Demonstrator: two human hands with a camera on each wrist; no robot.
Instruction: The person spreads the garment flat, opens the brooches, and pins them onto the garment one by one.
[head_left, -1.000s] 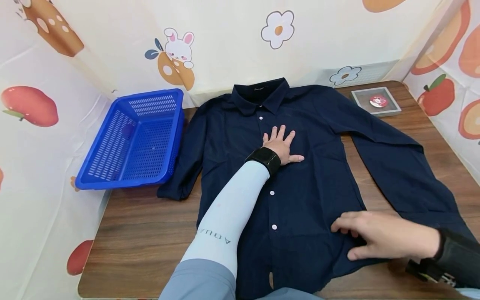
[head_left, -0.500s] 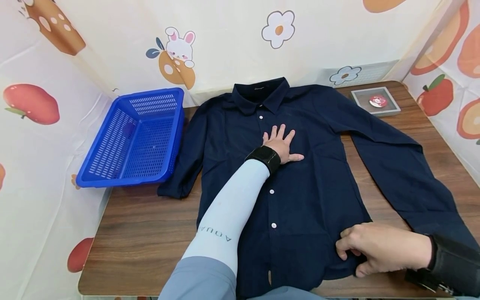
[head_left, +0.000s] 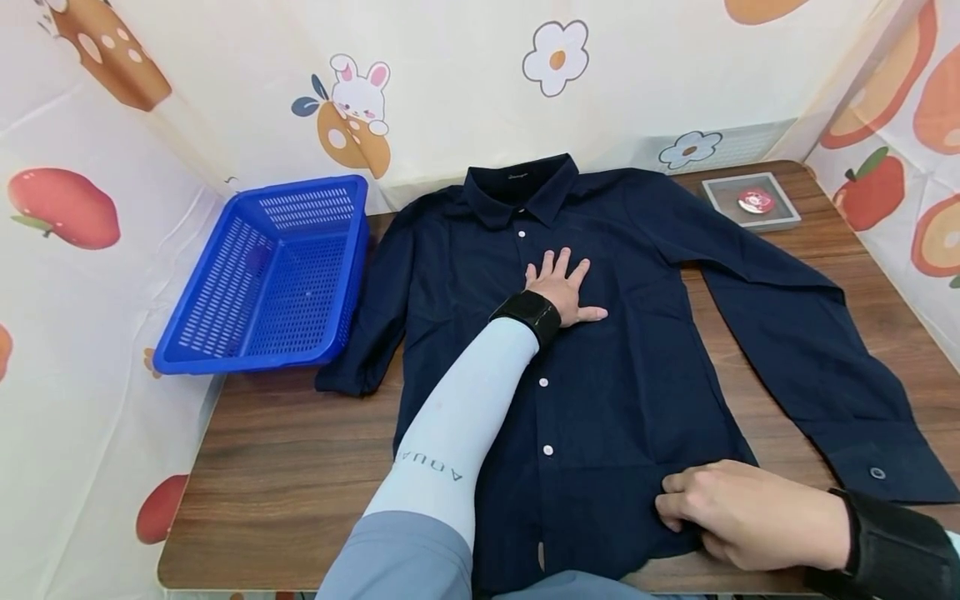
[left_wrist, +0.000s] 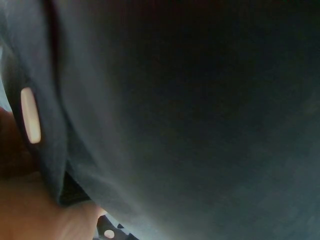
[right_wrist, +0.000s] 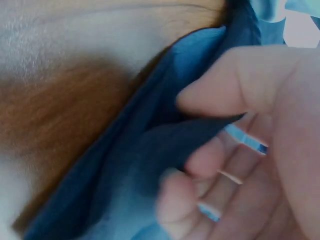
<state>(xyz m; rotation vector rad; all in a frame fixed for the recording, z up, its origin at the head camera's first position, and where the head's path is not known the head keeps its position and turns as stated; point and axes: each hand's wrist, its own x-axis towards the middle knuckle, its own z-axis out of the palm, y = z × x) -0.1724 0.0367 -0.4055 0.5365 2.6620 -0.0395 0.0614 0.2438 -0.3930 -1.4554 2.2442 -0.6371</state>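
A dark navy button-up shirt (head_left: 480, 350) lies front up on the table, collar toward the wall. My left hand (head_left: 561, 293) rests flat on its chest beside the button line, fingers spread. At the lower right hem, my right hand (head_left: 738, 512) has curled fingers; in the right wrist view the thumb (right_wrist: 215, 92) and fingers pinch a fold of the hem (right_wrist: 165, 145). The right-hand sleeve stretches out to a buttoned cuff (head_left: 877, 473). The other sleeve (head_left: 367, 350) lies partly behind the basket. Mostly dark cloth (left_wrist: 190, 125) fills the left wrist view.
A blue plastic basket (head_left: 341, 287) stands at the left, beside the shirt. A small grey frame (head_left: 787, 221) with a round pink badge (head_left: 755, 201) lies at the back right. Patterned cloth (head_left: 465, 83) hangs behind the wooden table (head_left: 277, 483).
My right hand has moved down onto the hem corner and its fingers have closed on it. That side of the hem has shifted slightly. My left hand has stayed in place.
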